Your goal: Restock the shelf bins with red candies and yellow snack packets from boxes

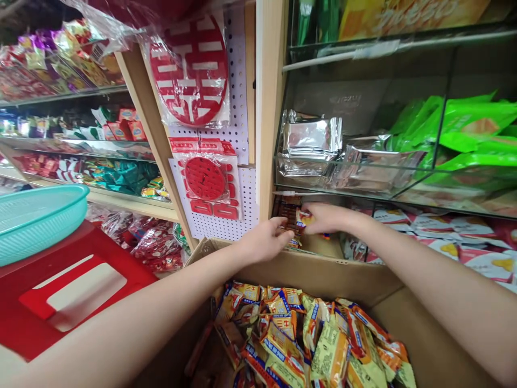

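My right hand (323,218) reaches into a low shelf compartment, its fingers closed on a small wrapped snack packet (304,218). Beside it on the left, my left hand (267,240) is at the compartment's front, fingers and thumb curved but apart, with nothing visible between them. Its fingertips are close to a row of brown-wrapped packets (288,211) inside; whether they touch is unclear. Below both arms, a deep cardboard box (323,264) holds many loose orange, yellow and blue snack packets (283,334).
Glass shelves above hold silver packets (313,137) and green bags (476,126). Pink-and-white packets (436,226) lie right of the compartment. At left stand a red box (44,280) and a turquoise basket (44,215). Red decorations (205,178) hang on a pegboard.
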Available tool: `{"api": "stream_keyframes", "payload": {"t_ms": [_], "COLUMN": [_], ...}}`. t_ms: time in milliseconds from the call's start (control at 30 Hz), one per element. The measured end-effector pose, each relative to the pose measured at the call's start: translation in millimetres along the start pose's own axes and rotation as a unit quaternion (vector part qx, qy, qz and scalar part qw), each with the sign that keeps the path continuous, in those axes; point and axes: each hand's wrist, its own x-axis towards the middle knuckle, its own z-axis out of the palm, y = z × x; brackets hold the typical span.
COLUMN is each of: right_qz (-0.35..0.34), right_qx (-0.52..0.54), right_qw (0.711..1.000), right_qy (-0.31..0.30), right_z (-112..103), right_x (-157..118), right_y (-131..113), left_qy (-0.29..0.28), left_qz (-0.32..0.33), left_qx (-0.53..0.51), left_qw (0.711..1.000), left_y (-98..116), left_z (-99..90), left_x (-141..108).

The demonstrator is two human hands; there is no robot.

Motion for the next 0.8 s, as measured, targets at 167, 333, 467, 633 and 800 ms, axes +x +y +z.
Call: {"api": "stream_keyframes", "payload": {"t_ms": [167, 333, 467, 633, 800], "right_qz": [-0.207, -0.176, -0.160, -0.096, -0.060], "right_qx": [0.039, 0.163, 0.279, 0.508, 0.523], "right_qw": [0.974, 0.968, 0.947, 0.847, 0.840], "right_qy": [0.083, 0.069, -0.001, -0.124, -0.131], "right_z": [-4, -3, 0, 12, 16], "right_x": [-45, -55, -52, -46, -38], "right_y": [-29, -30, -17, -4, 12], "left_qy": [0.002, -0.043, -0.070, -0.105, -0.059], "left_qz": [0.013, -0.008, -0.055, -0.064, -0.051], "left_qx": [-0.101, -0.256, -0.331, -0.338, -0.219], "left_qw": [0.995, 0.966, 0.940, 0.933, 0.973], "left_y": [6, 16, 14, 9, 8], "left_z": [1.5, -8.8, -17.2, -21.5, -12.9], "left_x": [2, -7, -10, -6, -6]}}
